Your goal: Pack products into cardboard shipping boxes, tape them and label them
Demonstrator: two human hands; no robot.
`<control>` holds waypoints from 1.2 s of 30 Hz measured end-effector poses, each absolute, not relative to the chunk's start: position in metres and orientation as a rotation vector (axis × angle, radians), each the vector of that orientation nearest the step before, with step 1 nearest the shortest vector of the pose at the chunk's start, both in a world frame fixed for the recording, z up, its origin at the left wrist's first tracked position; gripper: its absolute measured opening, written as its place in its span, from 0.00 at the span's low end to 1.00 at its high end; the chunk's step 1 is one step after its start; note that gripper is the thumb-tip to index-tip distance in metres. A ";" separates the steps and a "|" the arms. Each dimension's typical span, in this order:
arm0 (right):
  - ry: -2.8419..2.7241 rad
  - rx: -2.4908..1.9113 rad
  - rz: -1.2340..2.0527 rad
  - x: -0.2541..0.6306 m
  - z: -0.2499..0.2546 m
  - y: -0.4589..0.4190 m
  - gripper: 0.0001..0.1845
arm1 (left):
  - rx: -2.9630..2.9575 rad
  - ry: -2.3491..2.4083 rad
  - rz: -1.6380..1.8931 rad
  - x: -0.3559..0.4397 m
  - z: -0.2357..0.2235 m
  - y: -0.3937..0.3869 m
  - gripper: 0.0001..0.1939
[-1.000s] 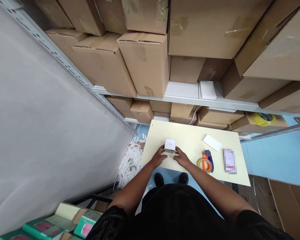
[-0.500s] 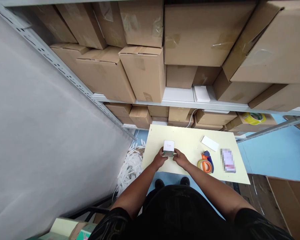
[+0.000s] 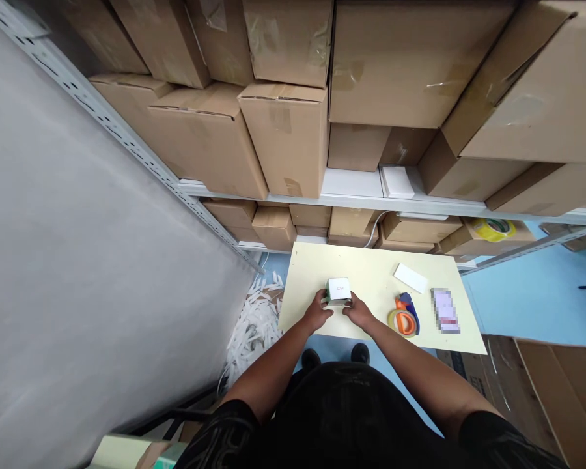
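A small box (image 3: 339,290) with a white top, faint reddish lettering and some green on its side is between my hands over the pale yellow table (image 3: 361,264). My left hand (image 3: 318,311) grips its left side, fingers curled round the edge. On the opposite side, my right hand (image 3: 357,311) closes on the near right corner. Whether the box touches the tabletop I cannot tell. To the right of my right hand lies an orange and blue tape dispenser (image 3: 404,317) with a roll of tape in it.
A flat white box (image 3: 410,278) and a blurred-out phone-like item (image 3: 445,310) lie on the table's right part. Shelves ahead hold cardboard boxes (image 3: 283,137) and a yellow tape roll (image 3: 493,229). White paper strips (image 3: 254,329) heap on the floor at left, beside a grey wall (image 3: 78,260).
The small box has shifted slightly right and turned, so its top faces a different way. Both hands have moved with it, still holding its sides.
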State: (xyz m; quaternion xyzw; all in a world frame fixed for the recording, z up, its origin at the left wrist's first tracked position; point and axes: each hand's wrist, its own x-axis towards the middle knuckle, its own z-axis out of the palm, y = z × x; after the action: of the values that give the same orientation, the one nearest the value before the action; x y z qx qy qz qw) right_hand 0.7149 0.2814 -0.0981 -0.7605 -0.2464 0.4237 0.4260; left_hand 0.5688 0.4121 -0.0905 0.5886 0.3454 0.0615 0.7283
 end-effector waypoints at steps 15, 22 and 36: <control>-0.585 -1.778 1.366 0.749 -0.107 0.285 0.46 | 1.339 0.934 0.106 0.588 -0.104 0.409 0.44; -0.644 -1.720 1.472 0.762 -0.112 0.301 0.48 | 1.346 1.015 0.183 0.595 -0.109 0.401 0.43; -0.510 -1.802 1.311 0.750 -0.118 0.469 0.44 | 1.487 0.898 0.171 0.598 -0.124 0.583 0.39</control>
State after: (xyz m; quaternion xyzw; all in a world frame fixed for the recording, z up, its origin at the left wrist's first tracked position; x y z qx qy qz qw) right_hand 0.7496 0.4691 -0.1177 -0.7171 -0.2032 0.5219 0.4149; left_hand 0.5976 0.5834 -0.1238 0.6528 0.3943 0.0748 0.6425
